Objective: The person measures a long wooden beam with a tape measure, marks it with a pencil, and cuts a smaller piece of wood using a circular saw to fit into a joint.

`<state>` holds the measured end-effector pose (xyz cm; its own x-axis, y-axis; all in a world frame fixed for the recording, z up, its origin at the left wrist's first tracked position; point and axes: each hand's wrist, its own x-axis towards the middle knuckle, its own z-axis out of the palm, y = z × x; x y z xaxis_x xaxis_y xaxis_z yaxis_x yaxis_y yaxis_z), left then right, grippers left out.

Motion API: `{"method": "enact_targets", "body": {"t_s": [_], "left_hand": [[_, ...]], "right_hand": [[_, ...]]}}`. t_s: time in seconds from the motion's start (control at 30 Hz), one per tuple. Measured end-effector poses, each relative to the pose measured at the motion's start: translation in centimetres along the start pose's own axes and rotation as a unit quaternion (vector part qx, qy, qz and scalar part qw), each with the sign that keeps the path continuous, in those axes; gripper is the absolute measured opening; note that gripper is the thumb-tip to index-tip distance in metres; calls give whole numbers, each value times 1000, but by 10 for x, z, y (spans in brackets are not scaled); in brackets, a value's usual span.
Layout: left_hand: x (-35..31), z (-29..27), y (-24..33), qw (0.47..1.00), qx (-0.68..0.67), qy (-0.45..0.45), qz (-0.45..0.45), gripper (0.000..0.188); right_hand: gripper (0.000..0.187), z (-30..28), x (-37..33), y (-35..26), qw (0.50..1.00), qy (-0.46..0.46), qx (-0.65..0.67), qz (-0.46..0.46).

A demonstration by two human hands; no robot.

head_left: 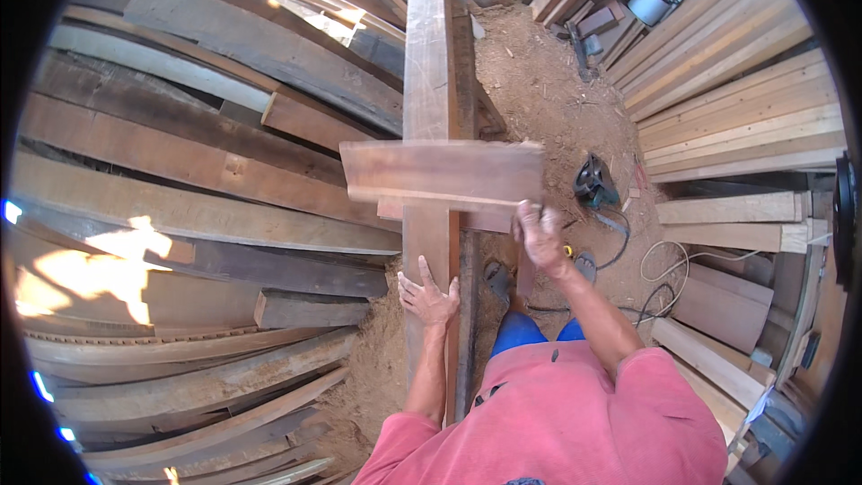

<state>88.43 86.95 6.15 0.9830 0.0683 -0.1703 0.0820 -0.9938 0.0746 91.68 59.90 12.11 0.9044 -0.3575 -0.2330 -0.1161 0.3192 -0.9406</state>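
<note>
One short board [444, 171], blurred, crosswise over one long beam [429, 63]. Left hand [429, 302]: fingers spread, flat on beam. Right hand [540, 238] at board's right end; blurred, can't tell grip. One power tool [594, 181] on floor [539, 90]; one white container [647, 4], contents unclear.

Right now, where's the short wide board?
In the head view, just above the middle, the short wide board crosses the long beam, the right hand at its lower right corner.
</note>
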Motion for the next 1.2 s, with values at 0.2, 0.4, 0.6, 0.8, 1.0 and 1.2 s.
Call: {"method": "enact_targets", "body": {"t_s": [0.2,0.4,0.6,0.8,1.0,1.2], "left_hand": [[-9,2,-8,996,-78,-38,29,111],[-30,-13,11,987,-52,-105,106,120],[-17,-9,9,987,-35,-60,146,95],[-17,1,4,986,-65,3,150,84],[-16,1,8,988,-54,1,144,80],[-15,2,9,988,-53,7,143,81]], "right_hand": [[49,35,-49,106,973,42,44,222],[63,67,-43,125,917,-117,-292,244],[48,88,-18,129,948,-73,-265,163],[42,90,-18,117,953,-84,-196,215],[43,87,-15,117,954,-92,-190,213],[44,85,-14,122,961,-96,-146,216]]}}
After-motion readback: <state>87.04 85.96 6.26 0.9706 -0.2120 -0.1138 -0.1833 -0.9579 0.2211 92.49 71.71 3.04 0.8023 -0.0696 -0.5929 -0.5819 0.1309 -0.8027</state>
